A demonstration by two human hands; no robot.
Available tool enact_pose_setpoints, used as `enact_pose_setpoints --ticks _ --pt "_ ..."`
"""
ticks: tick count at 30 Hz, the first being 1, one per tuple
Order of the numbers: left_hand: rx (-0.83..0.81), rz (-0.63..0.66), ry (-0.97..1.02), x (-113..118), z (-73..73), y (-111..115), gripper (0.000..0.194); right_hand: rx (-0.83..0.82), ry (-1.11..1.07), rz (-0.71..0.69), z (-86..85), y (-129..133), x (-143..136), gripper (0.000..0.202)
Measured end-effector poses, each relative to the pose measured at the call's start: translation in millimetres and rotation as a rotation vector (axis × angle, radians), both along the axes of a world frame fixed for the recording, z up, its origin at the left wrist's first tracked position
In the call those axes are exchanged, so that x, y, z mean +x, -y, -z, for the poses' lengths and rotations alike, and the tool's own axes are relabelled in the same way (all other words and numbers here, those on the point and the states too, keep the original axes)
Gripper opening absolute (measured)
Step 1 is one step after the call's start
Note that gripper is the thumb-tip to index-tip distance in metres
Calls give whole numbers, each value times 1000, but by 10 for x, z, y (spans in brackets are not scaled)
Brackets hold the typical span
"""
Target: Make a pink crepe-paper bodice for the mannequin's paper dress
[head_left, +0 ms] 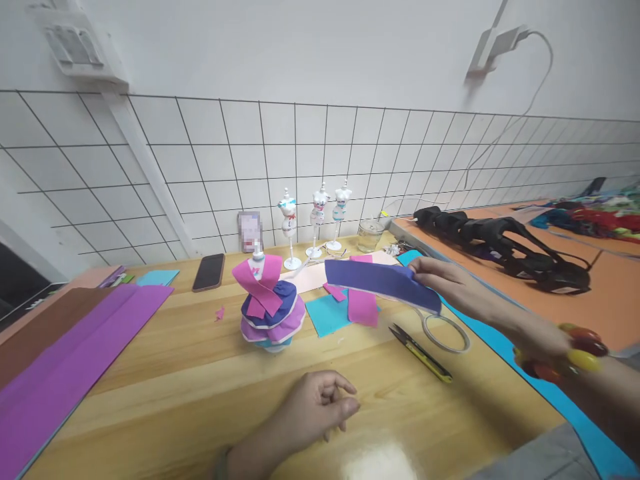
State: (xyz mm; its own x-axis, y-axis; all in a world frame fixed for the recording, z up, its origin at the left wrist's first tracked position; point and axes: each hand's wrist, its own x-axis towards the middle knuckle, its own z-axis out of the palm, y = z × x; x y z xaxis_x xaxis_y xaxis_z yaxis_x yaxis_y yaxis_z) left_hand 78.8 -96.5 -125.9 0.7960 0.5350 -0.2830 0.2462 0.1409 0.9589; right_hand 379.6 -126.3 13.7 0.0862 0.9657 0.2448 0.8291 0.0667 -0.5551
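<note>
My right hand [435, 277] pinches a dark blue strip [373, 279] near its right end and holds it above the table. Below and behind the strip lie a turquoise piece [327, 315] and pink pieces [363, 308]. My left hand [320, 407] hovers low over the wood at the front, fingers loosely curled and apart, holding nothing. To the left stands a small dress form [265, 293] in a crossed pink top and a tiered skirt of blue, purple and turquoise. Yellow-handled thread snips [421, 353] and a roll of tape [447, 333] lie right of centre.
Three white mini dress forms [315, 217] stand at the back near a glass jar [371, 233]. A phone [209, 272] lies at the left back. Purple sheets [85, 340] cover the left side. A black strapped object [500, 247] rests on the orange surface [595, 310] at right.
</note>
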Motion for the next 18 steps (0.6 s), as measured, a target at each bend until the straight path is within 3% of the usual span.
enact_pose_setpoints --ticks 5,9,14,18 --pt "-132 -115 241 53 -17 -51 77 -165 -570 75 127 567 -99 17" --pt "-217 -167 310 47 -48 -77 82 -297 -1010 48 246 819 -315 16" --pt "-396 -112 367 -31 -123 -81 65 -305 -1095 27 227 860 -502 17" --pt "-519 -26 450 -74 -197 -61 69 -305 -1071 -31 297 809 -463 20"
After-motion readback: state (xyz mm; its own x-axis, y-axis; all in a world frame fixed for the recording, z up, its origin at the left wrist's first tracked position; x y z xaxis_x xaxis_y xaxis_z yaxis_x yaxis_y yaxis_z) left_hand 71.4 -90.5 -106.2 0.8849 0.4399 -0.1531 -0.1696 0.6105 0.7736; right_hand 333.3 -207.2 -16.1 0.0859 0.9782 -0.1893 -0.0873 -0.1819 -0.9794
